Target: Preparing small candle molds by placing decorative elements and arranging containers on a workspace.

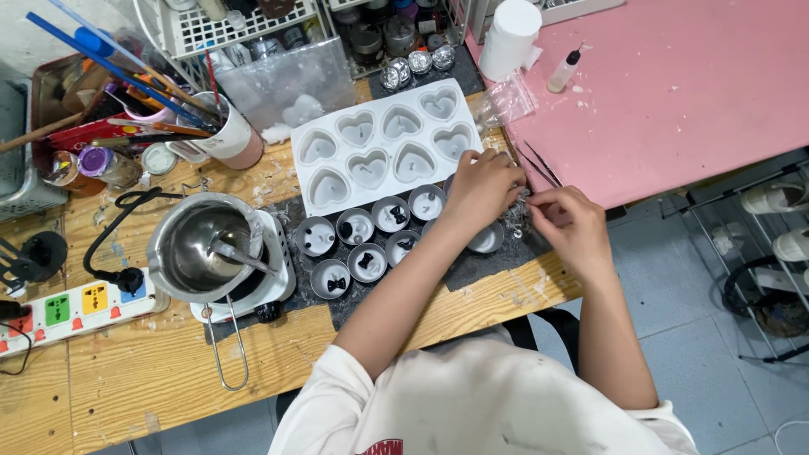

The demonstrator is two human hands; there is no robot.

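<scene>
Bright, even, soft light falls from overhead across the whole scene, so colours read clearly and shadows stay short and faint, pooling just beneath the arms and under the metal melting pot (205, 249) at nine o'clock. Small glare spots shine on that pot's inner wall and on the foil cups (417, 64) at twelve o'clock. Focus is mostly sharp at the centre, with mild wide-angle bending and softening toward the edges and corners.

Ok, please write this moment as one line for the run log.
left hand: over small metal cups | right hand: pinching something tiny, unclear | heart mould: beside cups | melting pot: on hotplate
</scene>
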